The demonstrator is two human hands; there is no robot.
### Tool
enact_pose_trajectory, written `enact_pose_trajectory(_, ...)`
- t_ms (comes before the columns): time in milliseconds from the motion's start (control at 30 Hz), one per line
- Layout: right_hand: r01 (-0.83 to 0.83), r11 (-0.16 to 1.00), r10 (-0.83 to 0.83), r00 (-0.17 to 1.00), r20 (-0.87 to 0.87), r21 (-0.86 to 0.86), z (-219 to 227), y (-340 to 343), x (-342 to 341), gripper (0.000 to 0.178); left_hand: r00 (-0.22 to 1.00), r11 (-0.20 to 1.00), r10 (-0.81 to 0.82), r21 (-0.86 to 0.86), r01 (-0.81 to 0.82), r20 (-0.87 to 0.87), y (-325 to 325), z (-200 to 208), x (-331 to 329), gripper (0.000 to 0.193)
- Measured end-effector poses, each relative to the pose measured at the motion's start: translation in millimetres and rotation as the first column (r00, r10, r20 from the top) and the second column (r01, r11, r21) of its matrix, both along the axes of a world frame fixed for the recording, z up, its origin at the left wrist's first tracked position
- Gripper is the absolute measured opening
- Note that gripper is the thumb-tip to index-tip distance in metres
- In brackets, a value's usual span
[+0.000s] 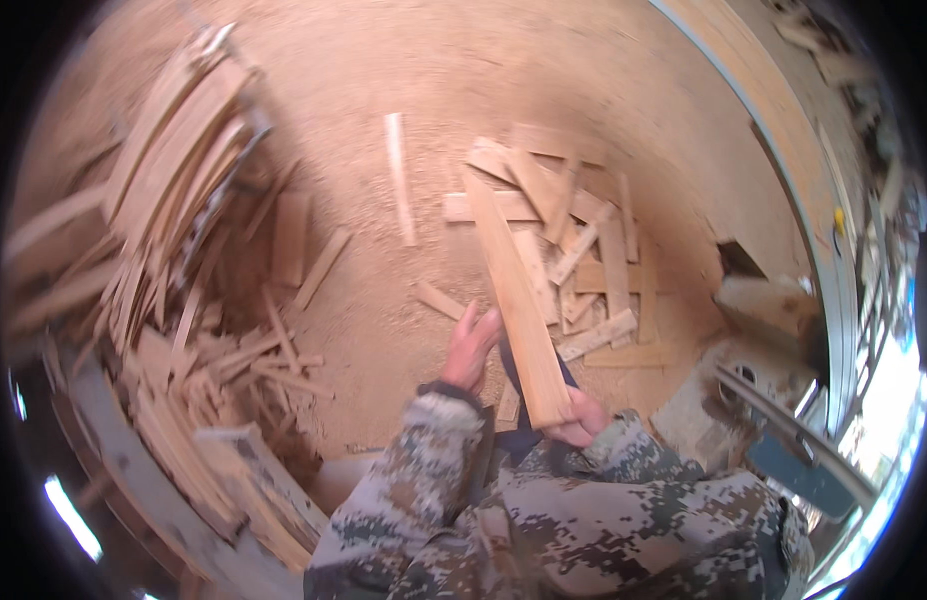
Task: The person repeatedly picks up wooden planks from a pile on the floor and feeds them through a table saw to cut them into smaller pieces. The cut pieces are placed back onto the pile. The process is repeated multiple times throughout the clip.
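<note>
A long, pale wooden plank [519, 295] slants in front of me, its far end up and to the left. My right hand [584, 415] is closed around its near end, with the fingers partly hidden by the wood. Beside the plank's left edge is my left hand [471, 347], its fingers stretched out and apart. Whether it touches the wood there I cannot tell. Beyond the plank, a loose heap of short boards [614, 255] lies criss-crossed on the ground.
Stacked strips and long boards [174, 150] rise at the left, with scrap pieces [254, 365] below them. A lone narrow strip [400, 180] lies on the sawdust-covered floor [334, 80]. At the right stand a metal machine part [794, 440] and a long curved-looking beam [784, 130].
</note>
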State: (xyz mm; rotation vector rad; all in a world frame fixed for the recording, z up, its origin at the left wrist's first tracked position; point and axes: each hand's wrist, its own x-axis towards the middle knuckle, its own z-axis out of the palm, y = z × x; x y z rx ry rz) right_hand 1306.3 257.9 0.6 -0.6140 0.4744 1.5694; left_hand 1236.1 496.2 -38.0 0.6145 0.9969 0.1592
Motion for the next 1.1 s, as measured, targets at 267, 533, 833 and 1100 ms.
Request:
enact_pose_trajectory(267, -0.665, 0.699, 0.621, 0.379, 0.686, -0.265, 68.1, 60.9, -62.5, 0.066, 0.793, 0.836, 0.52, 0.002, -0.549, 0.316, 56.4, 63.9, -184.5, 0.04)
enact_pose_trajectory(533, -0.941, 0.326, 0.204, -0.026, 0.979, -0.093, 138.4, 81.1, -332.3, 0.057, 0.277, 0.293, 0.8, 0.057, -0.955, 0.531, -79.8, 179.4, -525.1, 0.041)
enact_pose_trajectory(833, -0.876, -0.307, -0.752, -0.015, 0.659, -0.371, 198.0, 163.8, -563.6, 0.033, -0.548, -0.693, 0.669, 0.157, -0.703, 0.502, -244.0, 210.7, -697.5, 0.048)
enact_pose_trajectory(1100, -0.669, -0.559, -0.812, 0.32, 0.489, -0.49, 141.3, 262.1, -787.0, 0.069, -0.741, -0.646, 0.629, 0.687, -0.333, 0.233, -208.5, 142.8, -830.9, 0.052)
